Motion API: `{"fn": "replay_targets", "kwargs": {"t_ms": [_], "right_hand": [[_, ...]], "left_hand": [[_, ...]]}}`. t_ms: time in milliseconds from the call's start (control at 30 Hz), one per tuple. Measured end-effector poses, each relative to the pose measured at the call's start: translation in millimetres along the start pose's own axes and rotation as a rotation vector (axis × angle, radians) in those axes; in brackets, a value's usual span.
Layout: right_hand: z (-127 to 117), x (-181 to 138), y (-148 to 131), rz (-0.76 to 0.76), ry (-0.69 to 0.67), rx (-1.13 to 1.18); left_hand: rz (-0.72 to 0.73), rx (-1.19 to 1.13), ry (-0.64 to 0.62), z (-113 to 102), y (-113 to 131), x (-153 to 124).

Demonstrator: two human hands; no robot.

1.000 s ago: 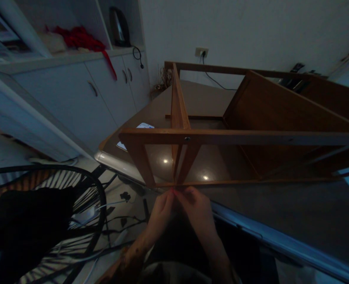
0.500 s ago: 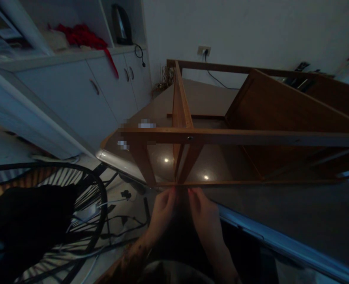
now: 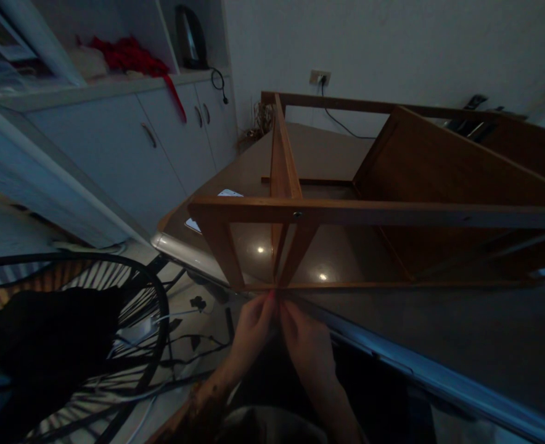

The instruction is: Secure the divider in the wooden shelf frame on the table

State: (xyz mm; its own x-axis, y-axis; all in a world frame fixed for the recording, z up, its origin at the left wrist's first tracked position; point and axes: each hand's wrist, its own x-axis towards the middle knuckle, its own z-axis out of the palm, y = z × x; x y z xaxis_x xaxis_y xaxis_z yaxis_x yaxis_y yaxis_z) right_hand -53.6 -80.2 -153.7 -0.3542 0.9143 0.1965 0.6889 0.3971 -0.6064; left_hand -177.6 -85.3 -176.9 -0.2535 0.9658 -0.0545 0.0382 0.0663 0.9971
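While L hand (image 3: 254,317) and R hand (image 3: 300,330) are bunching narrow, fingertips together at the bottom rail of the wooden frame (image 3: 369,213) by the table (image 3: 439,333) edge, can't tell if they're gripping anything; sth small is prob. risking slipping off that edge in dim light.

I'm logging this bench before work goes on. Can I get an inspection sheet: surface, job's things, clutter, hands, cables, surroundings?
Surface: glossy brown table, with lamp glints on it.
Job's things: wooden frame lying on the table, with a screw head in its near top rail.
Clutter: white paper on the table's left corner, behind the frame.
Hands: left hand and right hand meet, fingertips at the frame's lower rail; cannot tell if they pinch anything.
Cables: cord runs from the wall socket behind the frame; loose cables on the floor.
Surroundings: white cabinets, kettle, red cloth, wire chair bearing a black cloth.
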Motion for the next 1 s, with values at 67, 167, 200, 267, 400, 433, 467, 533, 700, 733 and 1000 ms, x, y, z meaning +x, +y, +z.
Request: {"fn": "replay_targets", "kwargs": {"t_ms": [67,167,200,267,400,433,467,533,700,733,1000], "right_hand": [[0,0,-2,-0.015,0.000,0.010],[0,0,-5,-0.021,-0.038,-0.006],[0,1,-5,-0.016,-0.055,-0.014],[-1,1,-6,0.003,-0.095,-0.025],[-2,4,-9,0.057,-0.134,-0.042],[-2,5,-10,0.070,-0.134,-0.036],[-3,6,-11,0.081,-0.131,-0.018],[-2,8,-12,0.100,-0.120,0.043],[0,8,-11,0.132,-0.099,0.188],[0,8,-11,0.135,-0.101,0.193],[-5,10,-11,0.075,-0.129,0.154]], "left_hand": [[0.001,0.004,-0.016,-1,1,0],[0.012,0.033,-0.028,-1,4,1],[0.015,0.046,-0.027,-2,5,2],[0.018,0.070,-0.032,-3,6,2],[0.022,0.095,-0.030,-4,8,2],[0.022,0.098,-0.030,-5,9,2],[0.021,0.103,-0.030,-5,9,3],[0.020,0.108,-0.040,-6,9,3],[0.020,0.083,-0.054,-6,10,4],[0.017,0.071,-0.053,-6,10,3],[0.026,0.060,-0.064,-6,11,3]]}}
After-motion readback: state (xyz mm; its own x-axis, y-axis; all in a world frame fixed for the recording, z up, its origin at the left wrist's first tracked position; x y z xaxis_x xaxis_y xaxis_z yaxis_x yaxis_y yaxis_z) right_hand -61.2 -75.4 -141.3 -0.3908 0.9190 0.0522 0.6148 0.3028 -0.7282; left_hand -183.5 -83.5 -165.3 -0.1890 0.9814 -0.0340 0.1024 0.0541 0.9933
